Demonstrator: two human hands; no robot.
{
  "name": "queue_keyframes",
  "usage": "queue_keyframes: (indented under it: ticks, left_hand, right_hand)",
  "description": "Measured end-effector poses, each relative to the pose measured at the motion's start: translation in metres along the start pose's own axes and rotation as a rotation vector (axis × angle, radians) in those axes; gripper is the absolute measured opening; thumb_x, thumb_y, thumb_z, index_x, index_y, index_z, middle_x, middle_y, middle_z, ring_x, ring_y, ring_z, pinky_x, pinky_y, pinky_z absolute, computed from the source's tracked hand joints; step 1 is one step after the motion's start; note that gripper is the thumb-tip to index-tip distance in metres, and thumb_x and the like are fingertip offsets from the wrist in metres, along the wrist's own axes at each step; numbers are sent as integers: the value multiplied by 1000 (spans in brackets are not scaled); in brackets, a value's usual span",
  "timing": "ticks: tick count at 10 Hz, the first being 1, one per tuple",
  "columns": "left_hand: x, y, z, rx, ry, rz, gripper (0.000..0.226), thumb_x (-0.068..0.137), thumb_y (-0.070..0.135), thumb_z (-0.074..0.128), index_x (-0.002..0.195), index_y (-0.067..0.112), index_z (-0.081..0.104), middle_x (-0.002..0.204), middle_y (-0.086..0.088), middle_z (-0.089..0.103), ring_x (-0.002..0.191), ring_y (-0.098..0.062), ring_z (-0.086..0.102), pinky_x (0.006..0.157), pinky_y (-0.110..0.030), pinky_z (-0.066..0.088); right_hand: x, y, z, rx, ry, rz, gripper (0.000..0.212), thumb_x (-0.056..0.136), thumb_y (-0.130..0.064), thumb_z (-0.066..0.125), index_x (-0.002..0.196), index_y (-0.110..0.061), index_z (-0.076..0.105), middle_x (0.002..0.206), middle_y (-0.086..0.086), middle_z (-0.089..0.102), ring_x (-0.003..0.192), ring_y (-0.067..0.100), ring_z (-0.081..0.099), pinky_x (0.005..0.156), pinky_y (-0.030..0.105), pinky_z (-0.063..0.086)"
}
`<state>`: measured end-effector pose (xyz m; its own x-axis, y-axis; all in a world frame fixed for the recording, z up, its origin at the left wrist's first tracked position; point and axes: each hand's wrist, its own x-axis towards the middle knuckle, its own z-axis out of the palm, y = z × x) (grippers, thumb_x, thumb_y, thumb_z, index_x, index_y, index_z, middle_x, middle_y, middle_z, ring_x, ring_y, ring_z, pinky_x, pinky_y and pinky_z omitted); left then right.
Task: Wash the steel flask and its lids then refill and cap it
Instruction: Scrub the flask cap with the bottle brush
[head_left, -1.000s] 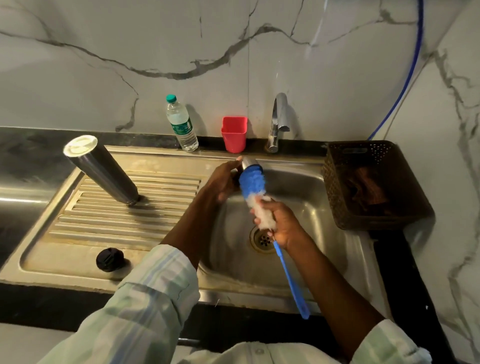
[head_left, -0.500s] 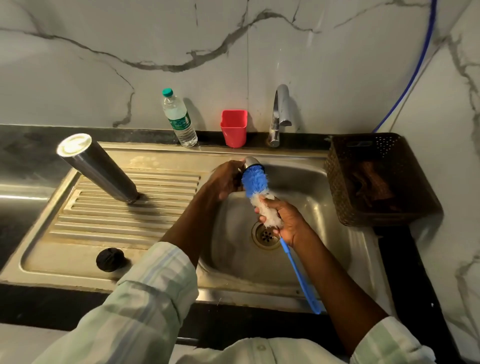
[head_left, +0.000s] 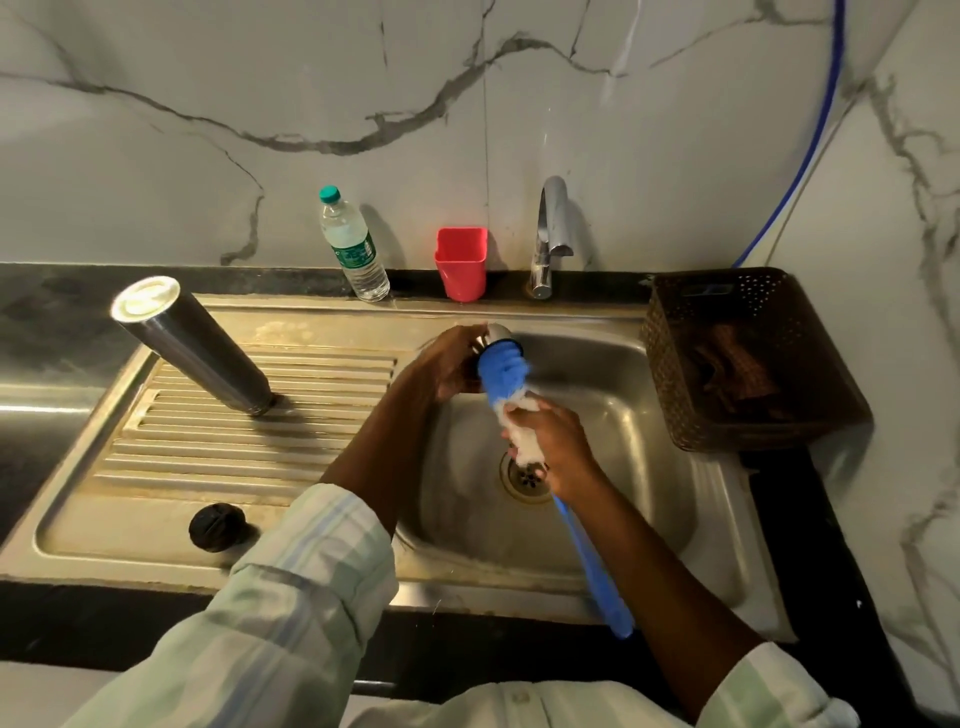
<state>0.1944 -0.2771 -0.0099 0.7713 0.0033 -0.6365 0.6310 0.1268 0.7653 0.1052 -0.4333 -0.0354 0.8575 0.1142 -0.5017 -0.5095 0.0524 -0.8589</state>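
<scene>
Person wearing pale striped shirt, sleeves rolled back.

Left sleeve (head_left: 291, 597) showing lower centre-left of frame: pale green-white fabric w/ faint blue & grey stripes, cuff folded back near elbow, forearm bare. Right sleeve (head_left: 769, 691) showing at lower right, same fabric, also pushed up. Shirt front running along bottom edge, w/ a small pale button (head_left: 521, 697). Both hands bare, no rings or watch showing.

Over sink basin (head_left: 649, 467): left hand (head_left: 452, 364) grips steel lid (head_left: 497, 332); right hand (head_left: 556, 441) grips bottle brush (head_left: 506, 371) at its white bristles, blue tip in the lid. Steel flask (head_left: 192, 345) stands inverted on drainboard (head_left: 234, 441); black cap (head_left: 215, 526) near front edge.
</scene>
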Motion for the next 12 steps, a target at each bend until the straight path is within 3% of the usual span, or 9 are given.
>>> queue_keyframes:
  ticks: [1,2,4,5,6,8,10,11,12]
  left_hand:
    - [0,2,6,138,130,32,69,81,68,66,115,8,60,103,-13,70,92,-25,69,76,-36,58]
    - [5,1,6,175,233,92,55,81,45,78,113,4,62,94,-12,71,77,-21,71,53,-27,53]
    - [3,-8,-4,-161,-20,33,48,96,39,58,127,1,56,109,-13,67,94,-25,67,76,-36,56]
    - [3,-5,0,30,51,53,69,80,63,70,118,6,61,106,-15,72,94,-26,70,77,-37,58]
    - [9,-4,0,146,242,70,51,80,48,79,105,6,64,96,-15,72,78,-22,71,57,-28,55]
    - [9,-9,-13,-161,-41,60,34,96,33,59,111,2,60,99,-13,67,87,-24,67,71,-34,56]
    - [10,-10,-7,181,105,35,47,85,44,75,114,10,62,107,-13,71,95,-25,70,85,-39,59]
    - [10,-10,-5,217,183,68,39,84,36,78,109,8,65,103,-14,72,92,-25,70,87,-41,59]
    - [7,-13,-12,-95,104,102,40,85,23,77,115,-1,66,113,-20,71,97,-31,71,89,-46,58]
  right_hand:
    - [5,6,4,-1144,363,-462,59,92,-20,58,147,-32,40,106,6,64,93,28,63,77,39,52]
    - [12,7,6,-1206,372,-472,59,92,-22,58,147,-35,40,102,5,63,90,27,62,76,40,52]
    - [9,-5,-4,364,-194,195,24,93,-21,59,115,-12,61,78,7,65,52,13,57,32,16,32]
    - [8,3,-4,-705,191,-332,44,91,-23,64,135,-26,57,94,4,68,78,21,63,58,29,48]
    - [14,10,-3,-1129,346,-454,55,90,-21,61,142,-33,48,105,7,67,94,27,63,77,37,50]
    - [13,0,-6,459,-260,283,25,95,-21,52,116,-9,57,76,6,62,49,12,56,30,14,32]
    - [12,12,-3,-1179,284,-436,57,92,-23,59,144,-38,43,104,3,66,94,25,63,77,39,53]
    - [8,11,2,-825,198,-344,47,91,-22,62,137,-30,55,102,7,69,89,26,66,69,34,52]
    - [3,-1,2,194,-141,143,26,95,-18,56,119,-10,60,76,9,64,50,14,58,33,17,34]
